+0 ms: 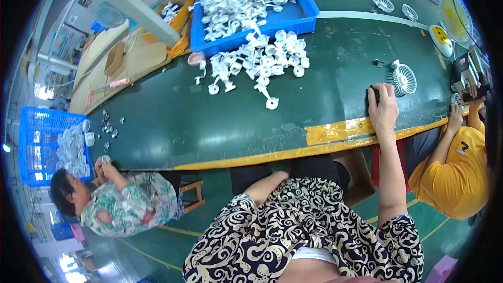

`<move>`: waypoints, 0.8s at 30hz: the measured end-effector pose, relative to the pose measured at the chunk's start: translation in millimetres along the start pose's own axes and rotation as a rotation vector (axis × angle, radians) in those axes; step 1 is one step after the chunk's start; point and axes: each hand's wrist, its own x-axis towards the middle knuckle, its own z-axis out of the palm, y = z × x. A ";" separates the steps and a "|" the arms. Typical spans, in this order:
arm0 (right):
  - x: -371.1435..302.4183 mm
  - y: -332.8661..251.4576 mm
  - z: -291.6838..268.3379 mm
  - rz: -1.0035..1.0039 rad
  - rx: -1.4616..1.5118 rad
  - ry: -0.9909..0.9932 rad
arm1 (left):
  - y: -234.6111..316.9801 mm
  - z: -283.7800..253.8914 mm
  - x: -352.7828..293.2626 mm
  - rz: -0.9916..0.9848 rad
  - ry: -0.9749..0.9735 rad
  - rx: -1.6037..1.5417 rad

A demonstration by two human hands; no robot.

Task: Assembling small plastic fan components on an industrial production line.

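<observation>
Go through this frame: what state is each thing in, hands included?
right hand: palm down on the table edge, fingers over a small dark part
left hand: hidden in the lap
white fan grille: tilted on the green table, beside the right hand
blue tray: full of white parts
white parts pile: loose on the table

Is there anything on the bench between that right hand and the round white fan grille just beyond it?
Nothing visible. The right hand rests on a small dark object at the edge of the green bench, and the white fan grille lies just beyond its fingertips with only bare bench between. The left hand is hidden in the lap.
</observation>
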 end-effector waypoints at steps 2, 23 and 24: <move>4.3 -4.7 1.7 0.006 0.003 -0.019 | 2.4 -3.6 10.1 0.044 -0.025 0.013; 2.0 -13.2 -16.6 0.042 -0.050 -0.074 | -102.4 -44.1 -66.0 0.281 -0.255 0.199; 5.4 -14.8 -14.3 0.012 -0.047 -0.045 | -92.2 -45.5 -61.5 0.280 -0.246 0.207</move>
